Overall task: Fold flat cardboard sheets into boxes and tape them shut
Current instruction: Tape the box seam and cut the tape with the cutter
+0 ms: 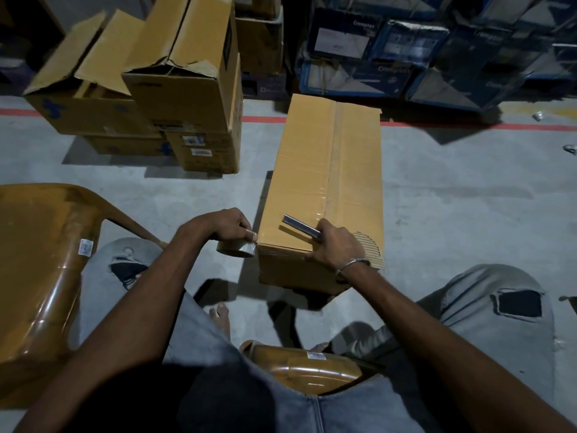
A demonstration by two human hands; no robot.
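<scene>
A long brown cardboard box [324, 189] lies on the grey floor in front of me, its top seam covered by a strip of clear tape. My left hand [224, 225] grips a roll of brown tape [237, 249] at the box's near left corner. My right hand [335, 243] rests on the near top edge of the box and holds a thin metal blade [299, 226] that lies flat across the top.
Several brown cardboard boxes [175, 89], some with open flaps, are stacked at the back left. Blue printed cartons [406, 51] line the back right behind a red floor line [468, 125]. A brown plastic chair [40, 260] stands at my left. I sit on another one [309, 373].
</scene>
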